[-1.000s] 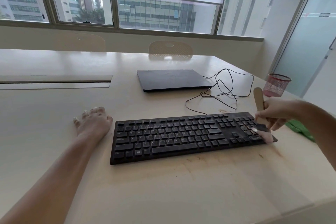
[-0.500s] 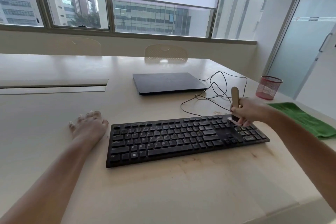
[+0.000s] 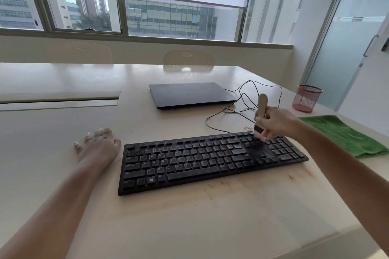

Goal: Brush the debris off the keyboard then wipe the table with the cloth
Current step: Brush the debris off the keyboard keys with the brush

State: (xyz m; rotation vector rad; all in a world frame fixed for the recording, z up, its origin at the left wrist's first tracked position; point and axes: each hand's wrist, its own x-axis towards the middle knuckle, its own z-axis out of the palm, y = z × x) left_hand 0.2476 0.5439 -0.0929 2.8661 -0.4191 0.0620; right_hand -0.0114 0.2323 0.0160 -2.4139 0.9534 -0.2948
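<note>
Office room, wide windows at back with buildings outside, frosted glass door on the right. Pale table (image 3: pixel 63 143) fills the view, brownish smears and specks on it in front of the keyboard and near its right end. Black keyboard (image 3: pixel 202 160) lies flat on the table, dusty keys, its cable (image 3: pixel 242 109) looping behind toward a closed dark laptop (image 3: pixel 189 93). Right hand (image 3: pixel 275 122) grips a wooden-handled brush (image 3: pixel 262 111), fingers curled round the handle, handle pointing up, bristles down and touching the keys at the top edge of the keyboard, between the main keys and the number pad. Left hand (image 3: pixel 97 147) rests flat on the table just beside the keyboard's left end, fingers spread and relaxed, holding nothing. Green cloth (image 3: pixel 345 134) lies on the table to the right of the keyboard, near its right end, not touched by either hand. Red mesh cup (image 3: pixel 307 98) stands at the table's far right edge behind the cloth. Two pale chair backs show behind the far side of the table.
</note>
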